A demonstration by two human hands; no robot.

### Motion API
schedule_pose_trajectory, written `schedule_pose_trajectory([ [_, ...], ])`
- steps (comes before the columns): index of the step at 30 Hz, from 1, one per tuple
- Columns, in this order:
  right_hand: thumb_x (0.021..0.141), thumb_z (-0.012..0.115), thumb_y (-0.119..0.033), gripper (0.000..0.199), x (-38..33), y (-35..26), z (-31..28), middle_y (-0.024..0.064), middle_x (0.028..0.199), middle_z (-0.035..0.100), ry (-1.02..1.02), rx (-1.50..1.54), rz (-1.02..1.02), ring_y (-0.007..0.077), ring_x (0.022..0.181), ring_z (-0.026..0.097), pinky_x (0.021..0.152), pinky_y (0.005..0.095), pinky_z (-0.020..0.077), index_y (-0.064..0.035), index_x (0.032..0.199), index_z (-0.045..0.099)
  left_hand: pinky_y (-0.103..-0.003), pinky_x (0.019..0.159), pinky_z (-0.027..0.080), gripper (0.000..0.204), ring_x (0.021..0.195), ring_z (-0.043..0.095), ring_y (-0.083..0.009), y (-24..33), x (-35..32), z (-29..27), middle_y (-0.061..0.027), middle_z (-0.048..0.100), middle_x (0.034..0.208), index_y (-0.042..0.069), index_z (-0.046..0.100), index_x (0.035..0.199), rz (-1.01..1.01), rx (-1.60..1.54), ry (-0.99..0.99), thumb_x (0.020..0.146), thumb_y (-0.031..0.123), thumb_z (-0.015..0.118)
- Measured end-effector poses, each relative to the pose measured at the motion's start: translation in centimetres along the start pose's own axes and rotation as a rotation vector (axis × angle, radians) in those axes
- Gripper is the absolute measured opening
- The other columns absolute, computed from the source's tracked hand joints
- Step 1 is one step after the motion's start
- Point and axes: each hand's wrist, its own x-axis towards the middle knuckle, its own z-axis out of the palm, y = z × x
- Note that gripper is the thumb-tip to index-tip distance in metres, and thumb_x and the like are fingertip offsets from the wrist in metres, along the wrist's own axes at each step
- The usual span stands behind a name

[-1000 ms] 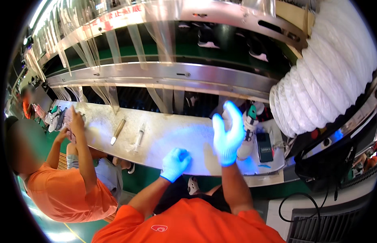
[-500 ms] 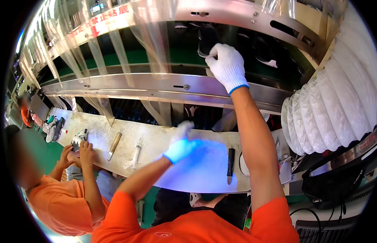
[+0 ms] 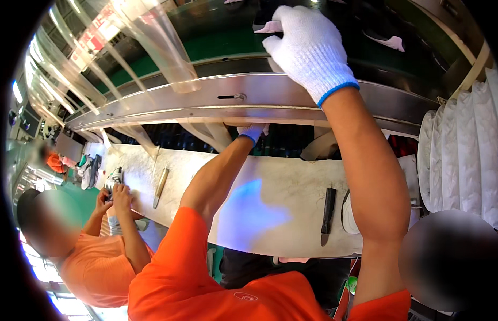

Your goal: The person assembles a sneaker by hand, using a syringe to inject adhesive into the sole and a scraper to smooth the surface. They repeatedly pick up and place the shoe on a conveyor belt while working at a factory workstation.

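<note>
My right hand [image 3: 309,47] curls its fingers onto a dark shoe [image 3: 270,21], likely light, soft-sided, best gripped at the heel; left hand [image 3: 253,131] grip hidden.

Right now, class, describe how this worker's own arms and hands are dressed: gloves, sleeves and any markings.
Both hands wear white knitted gloves with a blue band at the cuff: the right hand shows it clearly, the left hand is partly hidden under the steel rail. Forearms are bare. The short orange sleeves belong to a shirt with a small pale oval mark at the chest.
</note>
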Motion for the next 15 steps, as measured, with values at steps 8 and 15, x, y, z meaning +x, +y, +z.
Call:
schedule_pose_trajectory([
  [8, 0.095, 0.071, -0.025, 0.029, 0.7, 0.6, 0.3, 0.015, 0.118, 0.081, -0.07, 0.08, 0.029, 0.0415, 0.11, 0.075, 0.1, 0.0509, 0.061, -0.0128, 0.119, 0.08, -0.057, 0.117, 0.056, 0.06, 0.144, 0.061, -0.045, -0.8, -23.2, -12.0, -0.0286, 0.058, 0.16, -0.002, 0.053, 0.159, -0.52, -1.869, -0.278, 0.114, 0.037, 0.061],
  [15, 0.094, 0.073, -0.029, 0.024, 0.7, 0.1, -0.2, 0.0183, 0.105, 0.082, -0.099, 0.133, 0.091, 0.0422, 0.102, 0.077, 0.093, 0.05, 0.0613, -0.0142, 0.107, 0.087, -0.052, 0.104, 0.065, 0.093, 0.135, 0.067, -0.0491, -3.8, -39.5, -18.7, -0.03, 0.054, 0.161, 0.002, 0.024, 0.175, -0.821, -2.053, -0.315, 0.113, 0.065, 0.052],
])
